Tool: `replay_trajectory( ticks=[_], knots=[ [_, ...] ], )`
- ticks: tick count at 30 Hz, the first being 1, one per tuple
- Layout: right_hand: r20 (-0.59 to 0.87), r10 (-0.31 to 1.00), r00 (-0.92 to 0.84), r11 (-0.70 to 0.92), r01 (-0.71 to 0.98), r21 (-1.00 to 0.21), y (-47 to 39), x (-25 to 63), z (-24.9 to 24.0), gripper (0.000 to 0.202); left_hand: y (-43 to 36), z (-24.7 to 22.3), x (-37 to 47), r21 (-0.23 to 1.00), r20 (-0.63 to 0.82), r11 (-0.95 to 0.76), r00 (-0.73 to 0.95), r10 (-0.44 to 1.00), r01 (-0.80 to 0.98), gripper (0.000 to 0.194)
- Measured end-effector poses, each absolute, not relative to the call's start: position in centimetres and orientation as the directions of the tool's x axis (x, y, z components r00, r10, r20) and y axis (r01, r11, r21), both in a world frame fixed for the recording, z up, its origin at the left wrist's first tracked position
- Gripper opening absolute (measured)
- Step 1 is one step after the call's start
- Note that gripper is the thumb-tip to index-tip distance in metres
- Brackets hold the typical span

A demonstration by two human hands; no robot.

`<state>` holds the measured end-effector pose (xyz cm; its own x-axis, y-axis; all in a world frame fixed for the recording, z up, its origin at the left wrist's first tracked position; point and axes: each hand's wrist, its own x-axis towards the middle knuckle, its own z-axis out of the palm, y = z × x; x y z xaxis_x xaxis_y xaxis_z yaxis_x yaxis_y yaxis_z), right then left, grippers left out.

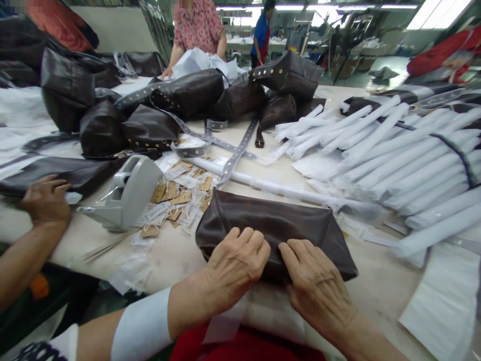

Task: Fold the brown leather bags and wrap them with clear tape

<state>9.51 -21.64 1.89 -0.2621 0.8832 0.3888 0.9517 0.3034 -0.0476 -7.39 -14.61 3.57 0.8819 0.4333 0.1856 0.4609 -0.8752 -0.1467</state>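
Observation:
A dark brown leather bag (278, 215) lies on the table right in front of me, its long side facing me. My left hand (236, 253) grips its near edge left of the middle, fingers curled over the leather. Close beside it, my right hand (315, 273) has its fingers bent onto the same edge, thumb underneath. What the bag holds inside is hidden. Just left of the bag lies a loose heap of brown tags (182, 197) with white strings and small clear packets.
A grey tape dispenser (130, 193) stands left, near a co-worker's hand (48, 200) on another dark bag. Brown bags (188, 93) and studded straps (240, 150) pile up behind. White wrapped rolls (409, 160) fill the right. A person in a pink patterned shirt (197, 25) stands across the table.

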Motion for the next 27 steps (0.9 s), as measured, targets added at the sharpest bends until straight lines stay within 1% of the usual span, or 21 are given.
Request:
replay_trajectory(
  ticks=[1, 3, 5, 6, 8, 10, 11, 13, 16, 17, 18, 20, 21, 23, 25, 27],
  knots=[
    [0.398, 0.884, -0.244, 0.296, 0.952, -0.075, -21.5, 9.3, 1.6, 0.022, -14.6, 3.6, -7.0, -0.116, 0.176, -0.882, 0.884, 0.433, 0.456, 0.009],
    [0.43, 0.876, -0.22, 0.295, 0.949, -0.115, -21.3, 9.2, 1.0, 0.021, -14.5, 3.3, -6.6, -0.057, 0.183, -0.895, 0.886, 0.426, 0.442, 0.012],
    [0.458, 0.86, -0.224, 0.309, 0.943, -0.12, -21.2, 9.2, 0.6, 0.023, -14.2, 2.5, -6.5, -0.018, 0.247, -0.898, 0.872, 0.422, 0.439, 0.016],
    [0.457, 0.859, -0.23, 0.312, 0.943, -0.113, -21.1, 9.2, 0.5, 0.024, -14.1, 2.0, -6.5, -0.016, 0.299, -0.897, 0.858, 0.417, 0.441, 0.018],
    [0.427, 0.874, -0.231, 0.302, 0.947, -0.105, -21.0, 9.2, 0.8, 0.025, -14.2, 1.2, -6.6, -0.05, 0.4, -0.902, 0.836, 0.375, 0.428, 0.022],
    [0.381, 0.895, -0.233, 0.294, 0.949, -0.11, -20.8, 9.0, 1.1, 0.024, -14.4, 0.8, -6.8, -0.103, 0.432, -0.915, 0.847, 0.311, 0.389, 0.022],
    [0.367, 0.898, -0.243, 0.301, 0.948, -0.107, -20.8, 8.9, 1.2, 0.024, -14.5, 1.0, -7.0, -0.12, 0.416, -0.922, 0.862, 0.29, 0.368, 0.022],
    [0.389, 0.877, -0.281, 0.336, 0.938, -0.08, -20.7, 8.8, 1.0, 0.023, -14.6, 1.8, -7.4, -0.113, 0.324, -0.933, 0.9, 0.29, 0.341, 0.019],
    [0.458, 0.832, -0.314, 0.368, 0.93, -0.03, -20.8, 8.6, 0.4, 0.025, -13.9, 3.3, -8.9, -0.063, 0.13, -0.923, 0.92, 0.37, 0.38, 0.012],
    [0.462, 0.829, -0.314, 0.367, 0.93, -0.026, -20.8, 8.7, 0.3, 0.025, -13.5, 3.6, -9.6, -0.051, 0.095, -0.908, 0.907, 0.41, 0.416, 0.011],
    [0.457, 0.832, -0.315, 0.367, 0.93, -0.027, -20.9, 8.8, 0.3, 0.024, -13.1, 3.6, -10.3, -0.04, 0.091, -0.894, 0.893, 0.442, 0.446, 0.01],
    [0.414, 0.848, -0.33, 0.378, 0.925, -0.037, -21.2, 9.3, 0.8, 0.024, -12.4, 3.2, -11.6, -0.014, 0.168, -0.893, 0.881, 0.442, 0.451, 0.013],
    [0.388, 0.855, -0.344, 0.388, 0.921, -0.038, -21.4, 9.7, 1.2, 0.026, -12.1, 2.8, -12.1, -0.001, 0.227, -0.908, 0.885, 0.407, 0.418, 0.017],
    [0.354, 0.856, -0.377, 0.409, 0.912, -0.017, -22.0, 11.1, 2.1, 0.037, -11.9, 2.2, -12.8, 0.005, 0.322, -0.947, 0.896, 0.307, 0.322, 0.027],
    [0.352, 0.845, -0.403, 0.423, 0.906, 0.02, -22.7, 12.8, 2.5, 0.048, -12.1, 2.0, -13.2, -0.01, 0.339, -0.967, 0.911, 0.237, 0.255, 0.033],
    [0.358, 0.834, -0.42, 0.429, 0.901, 0.06, -23.4, 14.1, 2.2, 0.049, -12.3, 1.9, -13.5, -0.041, 0.31, -0.976, 0.932, 0.19, 0.213, 0.034]
  ],
)
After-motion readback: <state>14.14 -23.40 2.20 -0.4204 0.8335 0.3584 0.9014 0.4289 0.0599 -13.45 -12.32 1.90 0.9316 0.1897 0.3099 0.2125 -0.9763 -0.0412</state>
